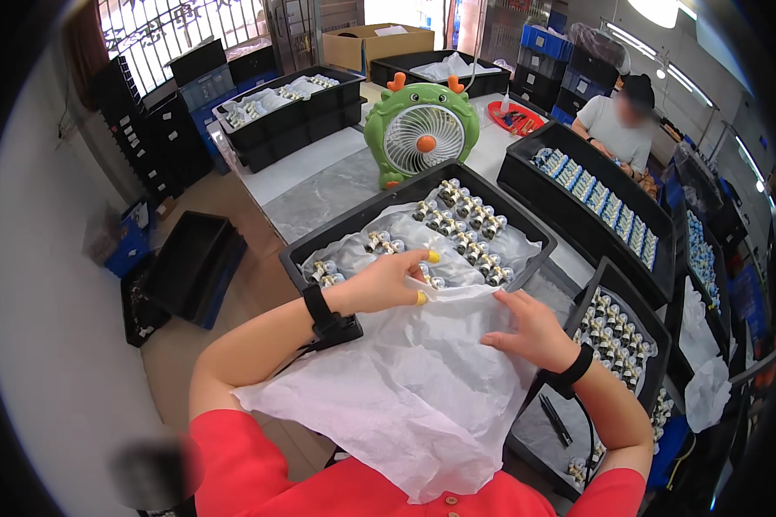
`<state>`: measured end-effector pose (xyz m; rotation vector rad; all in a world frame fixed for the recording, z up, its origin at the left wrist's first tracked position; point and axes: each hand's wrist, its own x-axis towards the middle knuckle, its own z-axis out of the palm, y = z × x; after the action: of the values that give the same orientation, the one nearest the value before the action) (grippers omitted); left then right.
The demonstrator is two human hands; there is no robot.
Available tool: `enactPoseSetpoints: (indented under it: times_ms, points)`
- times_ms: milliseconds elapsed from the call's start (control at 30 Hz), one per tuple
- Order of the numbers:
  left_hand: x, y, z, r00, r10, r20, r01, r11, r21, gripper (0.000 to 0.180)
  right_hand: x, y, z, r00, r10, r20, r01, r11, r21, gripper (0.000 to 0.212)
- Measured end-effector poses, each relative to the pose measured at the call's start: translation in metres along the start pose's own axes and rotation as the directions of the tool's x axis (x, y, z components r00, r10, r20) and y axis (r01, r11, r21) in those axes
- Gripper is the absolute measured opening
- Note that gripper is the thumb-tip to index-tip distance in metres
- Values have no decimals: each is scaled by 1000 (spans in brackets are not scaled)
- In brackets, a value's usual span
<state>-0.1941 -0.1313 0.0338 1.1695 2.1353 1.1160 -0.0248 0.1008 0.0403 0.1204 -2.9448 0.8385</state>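
Note:
A thin white sheet of tissue paper [414, 370] hangs from my two hands, over the near edge of a black tray [526, 198] and down across my red shirt. My left hand [384, 283], with yellow covers on two fingertips, is closed on the sheet's upper edge; its index finger points out over the tray. My right hand [539, 332] grips the upper right part of the sheet, fingertips at its edge. In the tray, small clear-domed pieces with gold and dark parts [474, 228] stand in groups on a white paper liner [418, 234].
A green cartoon-shaped fan [422, 133] stands behind the tray. More black trays of pieces lie at right [616, 336], far right [591, 194] and far left [293, 112]. A pen [555, 420] lies right of the sheet. A person [616, 129] sits at the back right.

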Motion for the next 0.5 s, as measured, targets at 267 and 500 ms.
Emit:
enactPoseSetpoints:
  times_ms: [267, 500]
  points:
    - [-43, 43, 17, 940, 110, 324, 77, 854, -514, 69, -15, -4, -5, 998, 7, 65, -10, 999, 35, 52]
    - [-66, 54, 52, 949, 309, 63, -285, 926, -250, 54, -32, 1, -1, 990, -39, -138, 46, 998, 50, 60]
